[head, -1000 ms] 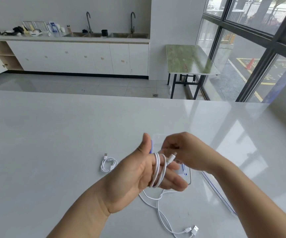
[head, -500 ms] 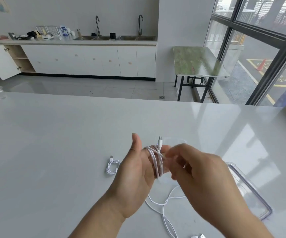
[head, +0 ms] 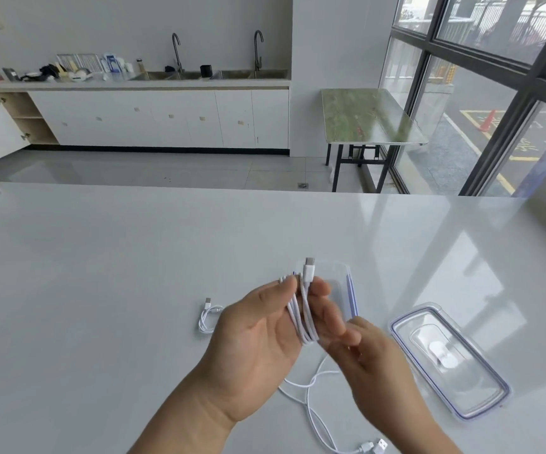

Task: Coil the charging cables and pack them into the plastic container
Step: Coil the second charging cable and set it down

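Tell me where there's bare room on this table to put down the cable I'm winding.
Bare table spreads left of the small coiled cable, and beyond the container up to the far edge. Crowded: the gap between container and lid, and the near strip, where the half-wound cable trails from the left hand to its plugs.

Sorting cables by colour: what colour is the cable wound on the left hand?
White; the cable shows best in the head view.

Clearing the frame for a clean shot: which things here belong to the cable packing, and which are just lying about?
Job: white cable wound round left hand, right hand, coiled cable, plastic container, lid.
Lying about: green table, counter clutter, open cupboard.
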`<state>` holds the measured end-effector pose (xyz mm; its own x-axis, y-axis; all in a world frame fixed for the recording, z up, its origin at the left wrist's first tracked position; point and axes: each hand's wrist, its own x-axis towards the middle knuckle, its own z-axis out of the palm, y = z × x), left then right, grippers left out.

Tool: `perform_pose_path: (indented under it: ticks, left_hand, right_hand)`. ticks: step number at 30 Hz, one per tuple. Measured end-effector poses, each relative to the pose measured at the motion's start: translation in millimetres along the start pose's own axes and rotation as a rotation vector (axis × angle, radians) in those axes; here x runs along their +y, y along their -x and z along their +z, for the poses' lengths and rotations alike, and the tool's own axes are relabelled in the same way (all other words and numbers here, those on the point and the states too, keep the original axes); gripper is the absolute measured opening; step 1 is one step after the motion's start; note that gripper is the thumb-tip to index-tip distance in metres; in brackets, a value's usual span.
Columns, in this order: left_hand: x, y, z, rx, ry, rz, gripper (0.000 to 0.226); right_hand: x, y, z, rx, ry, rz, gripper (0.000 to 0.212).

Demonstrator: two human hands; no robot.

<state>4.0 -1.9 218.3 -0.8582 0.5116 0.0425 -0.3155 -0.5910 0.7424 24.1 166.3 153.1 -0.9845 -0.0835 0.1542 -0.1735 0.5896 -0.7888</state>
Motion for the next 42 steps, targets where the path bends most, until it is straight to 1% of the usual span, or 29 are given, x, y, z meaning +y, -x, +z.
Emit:
perform_pose_path:
  ticks: [1, 2, 4, 5, 6, 7, 9, 11, 12, 15, 16, 18, 20, 22, 24, 26, 29, 32, 34, 35, 37, 38, 39, 40, 42]
  left_hand:
    - [0, 1, -1, 0.002, -0.036, -0.005, 0.041]
    - [0, 3, -2, -0.004, -0.071, -0.005, 0.037]
    - [1, 6, -5, -0.038, -0.149, -0.021, 0.033]
    - [2, 7, -5, -0.062, -0.192, -0.048, 0.033]
    - [2, 9, -6, -0.084, -0.24, -0.084, 0.036]
    - [1, 10, -6, -0.098, -0.294, -0.124, 0.04]
    - [-3, 10, -8, -0.095, -0.432, -0.2, 0.059]
    - [-9, 7, -10, -0.079, -0.536, -0.269, 0.077]
    - [-9, 7, -10, -0.062, -0.553, -0.286, 0.079]
    - [-5, 6, -11, -0.032, -0.589, -0.292, 0.067]
    - [-4, 7, -12, -0.026, -0.604, -0.296, 0.068]
    - [-4, 8, -15, -0.044, -0.617, -0.293, 0.073]
    - [-7, 7, -15, -0.042, -0.635, -0.283, 0.077]
    - [-9, 4, -12, -0.044, -0.611, -0.247, 0.074]
    - [-9, 1, -9, -0.076, -0.548, -0.216, 0.073]
    - [-9, -1, -7, -0.121, -0.504, -0.2, 0.075]
    - [-9, -3, -5, -0.144, -0.459, -0.2, 0.075]
    - [-8, -4, -4, -0.164, -0.4, -0.196, 0.076]
    - [-7, -5, -5, -0.177, -0.337, -0.188, 0.082]
    - [-7, -6, -6, -0.179, -0.301, -0.197, 0.088]
    - [-7, -8, -10, -0.17, -0.247, -0.218, 0.099]
    - [-6, -8, -12, -0.164, -0.234, -0.223, 0.099]
    - [-6, -9, -13, -0.157, -0.223, -0.222, 0.096]
    - [-5, -8, -15, -0.156, -0.207, -0.215, 0.09]
    - [-4, -7, -17, -0.155, -0.195, -0.197, 0.067]
  right_hand:
    - [-3, -5, -6, -0.047, -0.107, 0.059, 0.045]
    - [-6, -9, -11, -0.088, -0.257, 0.117, 0.043]
    - [-15, -18, -20, -0.145, -0.59, 0.229, 0.027]
    - [-19, -22, -22, -0.147, -0.707, 0.259, 0.023]
    - [-22, -26, -23, -0.133, -0.769, 0.273, 0.021]
    - [-26, -30, -23, -0.114, -0.78, 0.273, 0.017]
    - [-36, -36, -20, -0.105, -0.698, 0.24, 0.008]
    - [-45, -39, -17, -0.129, -0.672, 0.234, 0.016]
    - [-46, -40, -16, -0.142, -0.697, 0.233, 0.02]
    - [-52, -41, -19, -0.206, -0.779, 0.199, 0.028]
    - [-54, -41, -20, -0.221, -0.773, 0.174, 0.032]
    - [-59, -39, -22, -0.2, -0.664, 0.098, 0.038]
    - [-62, -36, -24, -0.14, -0.523, 0.006, 0.044]
    - [-65, -34, -26, -0.084, -0.442, -0.054, 0.057]
    - [-67, -34, -29, -0.066, -0.396, -0.072, 0.074]
    - [-66, -34, -31, -0.055, -0.363, -0.069, 0.085]
    - [-63, -33, -35, -0.031, -0.377, -0.051, 0.095]
    - [-59, -32, -37, -0.009, -0.317, -0.087, 0.099]
    - [-57, -30, -39, 0.0, -0.308, -0.106, 0.093]
    - [-57, -29, -40, -0.02, -0.334, -0.112, 0.082]
    - [-55, -30, -43, -0.091, -0.483, -0.094, 0.04]
    - [-53, -31, -46, -0.146, -0.588, -0.07, 0.024]
    - [-50, -32, -48, -0.216, -0.678, -0.051, 0.02]
    - [-47, -34, -51, -0.295, -0.72, -0.045, 0.024]
    - [-42, -37, -56, -0.46, -0.684, -0.084, 0.034]
